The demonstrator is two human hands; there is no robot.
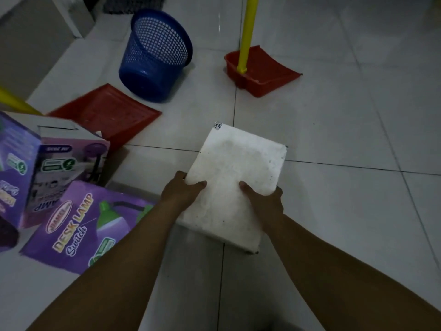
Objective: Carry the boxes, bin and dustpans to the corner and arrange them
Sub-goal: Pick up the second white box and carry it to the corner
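White box (235, 185) was held flat above floor (358, 127), long axis running away from person, far end tipped slightly right. Two purple boxes (78, 225) lay at left. Blue bin (152, 58) stood tilted by flat red dustpan (107, 113); 2nd dustpan (260, 72) w/ yellow handle sat farther right. L hand (182, 189) & R hand (265, 199) gripped near end of box, thumbs on top.

One white box (235, 180), two purple desk-lamp boxes (78, 225) (55, 161) left of it, one blue mesh bin (152, 56) beyond it, two red dustpans (107, 112) (260, 70) beyond it, two hands (182, 191) (266, 199) on it.
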